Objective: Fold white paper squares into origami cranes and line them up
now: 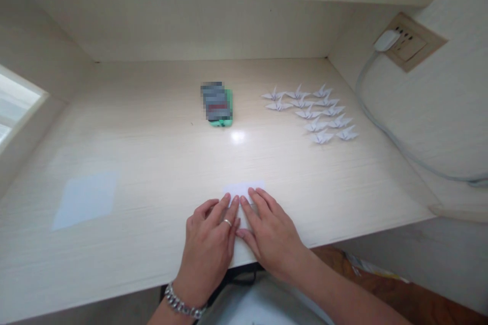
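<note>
A small white sheet of paper [246, 188] lies flat on the desk near its front edge, mostly covered by my fingers. My left hand [213, 236] rests on its left side, with a ring on one finger and a chain bracelet at the wrist. From the right, my right hand [270, 228] lies over the sheet with fingers stretched out and thumb pointing inward. The fingertips of both hands almost meet at the middle of the paper. How the sheet is folded under them is hidden.
Several folded paper cranes [310, 111] stand in rows at the back right. A dark and green object [219, 106], blurred out, lies at the back middle. A pale rectangle [86, 200], paper or light, shows at left. A cable [381, 124] runs from the wall socket [414, 43].
</note>
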Motion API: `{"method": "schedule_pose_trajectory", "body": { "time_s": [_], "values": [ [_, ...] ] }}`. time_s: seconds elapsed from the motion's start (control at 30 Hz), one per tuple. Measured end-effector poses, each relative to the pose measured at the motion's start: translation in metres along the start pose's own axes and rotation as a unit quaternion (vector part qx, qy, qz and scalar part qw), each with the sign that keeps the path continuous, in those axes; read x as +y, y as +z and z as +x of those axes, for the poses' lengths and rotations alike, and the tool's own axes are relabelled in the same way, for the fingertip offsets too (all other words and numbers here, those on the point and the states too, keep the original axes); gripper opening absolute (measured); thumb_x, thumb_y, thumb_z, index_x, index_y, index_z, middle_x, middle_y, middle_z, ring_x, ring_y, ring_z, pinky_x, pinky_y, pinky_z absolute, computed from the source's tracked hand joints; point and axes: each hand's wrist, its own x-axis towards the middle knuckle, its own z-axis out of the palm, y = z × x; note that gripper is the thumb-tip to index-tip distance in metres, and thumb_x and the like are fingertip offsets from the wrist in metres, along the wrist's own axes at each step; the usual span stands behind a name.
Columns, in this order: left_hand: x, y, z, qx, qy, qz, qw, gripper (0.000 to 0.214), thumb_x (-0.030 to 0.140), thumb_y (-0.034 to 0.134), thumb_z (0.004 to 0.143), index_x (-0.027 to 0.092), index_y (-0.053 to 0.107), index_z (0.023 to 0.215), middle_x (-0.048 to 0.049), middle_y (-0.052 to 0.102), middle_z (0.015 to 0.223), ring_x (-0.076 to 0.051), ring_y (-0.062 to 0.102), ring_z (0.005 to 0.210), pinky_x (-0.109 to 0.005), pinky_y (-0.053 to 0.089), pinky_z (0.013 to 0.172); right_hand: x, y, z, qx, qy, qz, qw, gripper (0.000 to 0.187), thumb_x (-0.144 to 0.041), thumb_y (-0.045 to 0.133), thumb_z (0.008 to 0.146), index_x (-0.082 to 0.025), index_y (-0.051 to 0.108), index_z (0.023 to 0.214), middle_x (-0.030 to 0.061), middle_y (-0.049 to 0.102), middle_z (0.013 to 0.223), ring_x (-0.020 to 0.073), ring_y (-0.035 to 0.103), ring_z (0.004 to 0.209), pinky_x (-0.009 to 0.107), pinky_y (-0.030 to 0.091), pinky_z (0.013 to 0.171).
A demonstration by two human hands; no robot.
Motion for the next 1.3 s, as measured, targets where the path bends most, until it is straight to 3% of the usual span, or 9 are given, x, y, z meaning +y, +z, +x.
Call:
{"method": "schedule_pose_trajectory", "body": {
  "time_s": [0.13, 0.37, 0.5, 0.63, 0.73, 0.9, 1.1, 1.3],
  "values": [
    [-0.002, 0.002, 0.001, 0.001, 0.008, 0.000, 1.000, 0.039, 0.023, 0.051, 0.090, 0.022, 0.056, 0.129, -0.0068, 0.058, 0.132, -0.029, 0.049, 0.110, -0.045, 0.043, 0.091, 0.004, -0.004, 0.000, -0.007, -0.003, -0.002, 1.000, 0.060, -0.045, 0.046, 0.093, -0.011, 0.039, 0.142, 0.0151, 0.030, 0.152, 0.0294, 0.029, 0.138, 0.045, 0.033, 0.111],
    [-0.001, 0.002, 0.001, 0.002, 0.002, 0.002, 1.000, 0.038, 0.026, 0.052, 0.090, 0.022, 0.057, 0.127, -0.0077, 0.059, 0.131, -0.029, 0.050, 0.110, -0.045, 0.043, 0.089, 0.018, -0.007, 0.000, -0.004, 0.008, -0.028, 1.000, 0.069, -0.053, 0.046, 0.090, -0.009, 0.036, 0.143, 0.0113, 0.032, 0.152, 0.0346, 0.023, 0.140, 0.051, 0.030, 0.111],
    [-0.001, 0.002, 0.000, -0.005, 0.006, 0.003, 1.000, 0.040, 0.026, 0.051, 0.090, 0.023, 0.054, 0.130, -0.0084, 0.057, 0.132, -0.029, 0.050, 0.111, -0.046, 0.042, 0.091, 0.022, -0.006, -0.001, -0.007, 0.017, -0.041, 0.999, 0.074, -0.055, 0.045, 0.090, -0.007, 0.033, 0.144, 0.0134, 0.029, 0.153, 0.0323, 0.023, 0.140, 0.050, 0.028, 0.112],
    [-0.002, 0.001, -0.002, -0.011, 0.012, 0.018, 1.000, 0.045, 0.026, 0.051, 0.090, 0.033, 0.051, 0.134, -0.0064, 0.054, 0.135, -0.030, 0.048, 0.115, -0.046, 0.043, 0.089, 0.019, -0.002, -0.001, -0.004, 0.023, -0.055, 0.998, 0.075, -0.057, 0.046, 0.088, -0.008, 0.033, 0.144, 0.0145, 0.026, 0.153, 0.0318, 0.021, 0.142, 0.050, 0.026, 0.113],
    [-0.002, 0.002, -0.004, 0.005, 0.010, 0.034, 0.999, 0.045, 0.024, 0.054, 0.088, 0.034, 0.053, 0.132, -0.0062, 0.056, 0.133, -0.030, 0.047, 0.115, -0.046, 0.044, 0.087, 0.007, 0.006, -0.003, 0.035, 0.043, -0.069, 0.996, 0.078, -0.058, 0.051, 0.085, -0.005, 0.039, 0.141, 0.0194, 0.026, 0.152, 0.0357, 0.017, 0.142, 0.054, 0.023, 0.113],
    [0.000, 0.003, -0.007, 0.009, 0.009, 0.060, 0.998, 0.043, 0.023, 0.053, 0.087, 0.032, 0.054, 0.130, -0.0062, 0.056, 0.133, -0.030, 0.047, 0.117, -0.046, 0.047, 0.084, -0.009, 0.025, -0.014, 0.037, -0.038, -0.044, 0.998, 0.074, -0.049, 0.053, 0.087, -0.003, 0.035, 0.143, 0.0180, 0.031, 0.149, 0.0310, 0.023, 0.141, 0.046, 0.032, 0.112],
    [-0.013, -0.001, -0.016, 0.032, 0.053, 0.065, 0.996, 0.042, 0.025, 0.048, 0.090, 0.023, 0.052, 0.133, -0.0117, 0.050, 0.139, -0.028, 0.044, 0.126, -0.043, 0.046, 0.097, -0.008, 0.029, -0.019, 0.042, -0.019, -0.037, 0.998, 0.070, -0.051, 0.047, 0.090, -0.012, 0.032, 0.145, 0.0134, 0.031, 0.150, 0.0298, 0.026, 0.140, 0.047, 0.034, 0.110],
    [-0.020, -0.003, -0.026, 0.065, 0.029, 0.068, 0.995, 0.036, 0.021, 0.047, 0.089, 0.020, 0.060, 0.122, -0.0139, 0.052, 0.136, -0.028, 0.048, 0.125, -0.045, 0.046, 0.100, -0.016, 0.032, -0.013, 0.070, -0.005, -0.051, 0.996, 0.062, -0.052, 0.052, 0.087, -0.027, 0.040, 0.142, 0.0112, 0.040, 0.147, 0.0338, 0.031, 0.138, 0.054, 0.034, 0.108]
  ]
}}
